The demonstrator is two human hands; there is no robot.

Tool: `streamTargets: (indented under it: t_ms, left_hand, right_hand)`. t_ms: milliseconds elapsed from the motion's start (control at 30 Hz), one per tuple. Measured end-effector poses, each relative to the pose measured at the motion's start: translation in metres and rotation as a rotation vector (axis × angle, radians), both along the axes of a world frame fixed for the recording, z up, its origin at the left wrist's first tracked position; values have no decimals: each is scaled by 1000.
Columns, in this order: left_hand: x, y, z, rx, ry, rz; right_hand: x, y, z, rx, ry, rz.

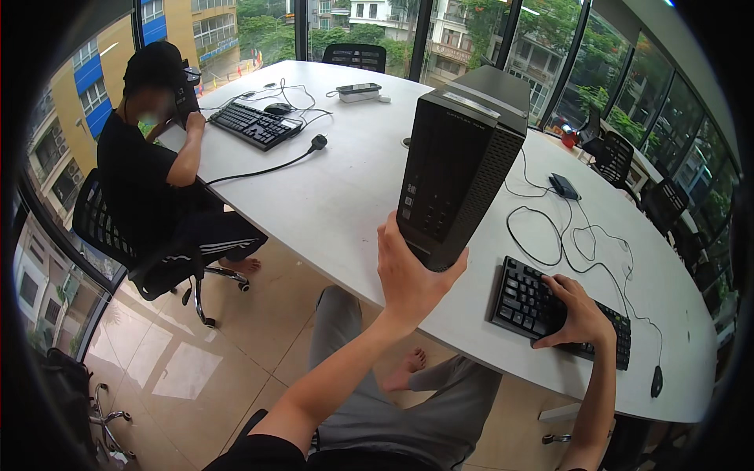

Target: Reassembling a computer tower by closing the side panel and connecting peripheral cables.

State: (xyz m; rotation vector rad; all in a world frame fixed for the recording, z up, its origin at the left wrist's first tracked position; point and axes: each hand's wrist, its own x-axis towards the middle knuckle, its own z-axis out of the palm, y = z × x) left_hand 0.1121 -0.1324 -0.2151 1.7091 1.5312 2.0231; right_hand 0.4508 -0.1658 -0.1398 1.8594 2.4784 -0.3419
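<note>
A black desktop computer tower [448, 173] stands upright on the white table, tilted in view by the lens. My left hand [412, 271] grips its lower front, with the fingers on the left side and the thumb on the right. To the right, a black keyboard [526, 302] lies along the table's near edge. Across its width stretches my right hand [581, 314], fingertips at the far edge and thumb at the near edge, covering the middle keys.
Loose black cables [561, 235] and a small dark box [564, 187] lie on the right, with a black mouse [657, 382] near the edge. At left, a seated person [149, 157] holds a dark object beside another keyboard [255, 125], a second mouse [278, 109] and a plug [317, 143].
</note>
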Motion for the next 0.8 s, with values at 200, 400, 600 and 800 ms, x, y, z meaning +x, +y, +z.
streamTargets:
  t_ms: [200, 400, 600, 800]
  left_hand:
    - [0, -1, 0, 10, 8, 0]
    - [1, 0, 0, 15, -3, -10]
    - [0, 1, -1, 15, -4, -7]
    - [0, -1, 1, 9, -8, -11]
  right_hand:
    - [-3, 0, -1, 7, 1, 12]
    - [-2, 0, -3, 1, -5, 9]
    - [-3, 2, -4, -3, -8, 17]
    - [-4, 0, -3, -9, -8, 16]
